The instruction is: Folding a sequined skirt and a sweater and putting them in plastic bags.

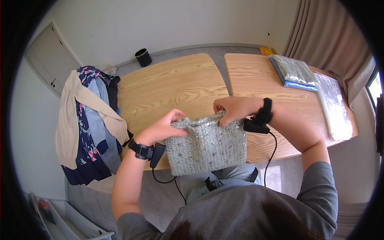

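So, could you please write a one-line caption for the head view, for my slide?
Both hands, left and right, grip the top edge of a grey knit over a wooden table.

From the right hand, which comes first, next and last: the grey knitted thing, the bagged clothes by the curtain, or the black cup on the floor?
From the right hand:
1. Grey knitted garment, pinched in it.
2. Bagged clothes, up on the right table.
3. Black cup, on the floor by the far wall, left.

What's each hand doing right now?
Left hand: closed, pinching the grey knitted garment's top edge.
Right hand: closed, gripping the same edge.
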`<state>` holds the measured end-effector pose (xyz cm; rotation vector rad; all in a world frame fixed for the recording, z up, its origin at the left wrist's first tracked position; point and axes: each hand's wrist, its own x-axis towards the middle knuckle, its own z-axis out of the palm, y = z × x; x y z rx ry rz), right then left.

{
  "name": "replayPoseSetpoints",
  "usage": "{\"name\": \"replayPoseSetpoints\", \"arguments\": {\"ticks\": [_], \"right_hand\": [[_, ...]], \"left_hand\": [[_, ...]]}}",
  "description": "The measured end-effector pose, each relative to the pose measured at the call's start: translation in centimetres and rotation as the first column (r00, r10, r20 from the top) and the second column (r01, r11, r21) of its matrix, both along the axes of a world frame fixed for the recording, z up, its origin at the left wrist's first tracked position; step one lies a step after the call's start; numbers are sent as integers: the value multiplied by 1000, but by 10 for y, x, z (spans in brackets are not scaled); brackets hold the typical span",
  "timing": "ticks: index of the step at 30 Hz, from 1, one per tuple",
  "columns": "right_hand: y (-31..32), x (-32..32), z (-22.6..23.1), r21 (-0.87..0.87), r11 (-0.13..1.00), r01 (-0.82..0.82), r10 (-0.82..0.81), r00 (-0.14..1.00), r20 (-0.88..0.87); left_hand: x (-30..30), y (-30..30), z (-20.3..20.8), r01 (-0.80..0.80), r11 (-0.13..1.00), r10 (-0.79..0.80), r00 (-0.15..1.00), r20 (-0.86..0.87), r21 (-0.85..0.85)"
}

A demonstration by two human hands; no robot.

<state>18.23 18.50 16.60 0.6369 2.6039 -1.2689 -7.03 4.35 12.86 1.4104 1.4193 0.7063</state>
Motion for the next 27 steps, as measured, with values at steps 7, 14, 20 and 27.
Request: {"name": "replayPoseSetpoints", "arguments": {"ticks": [7,14,20,27], "right_hand": [[-36,28,66,751,604,267,315,785,-533],[-63,62,-59,716,691,-105,172,985,-22],[-52,61,-27,602,799,0,117,981,-156],[-54,36,-68,687,715,-126,209,977,-39]], "left_hand": [[36,-28,90,203,671,365,747,-555,713],[63,-71,-51,399,758,212,598,-773,516],[39,-78,-25,161,846,134,859,-495,508],[62,-80,-57,206,902,102,751,-652,378]]}}
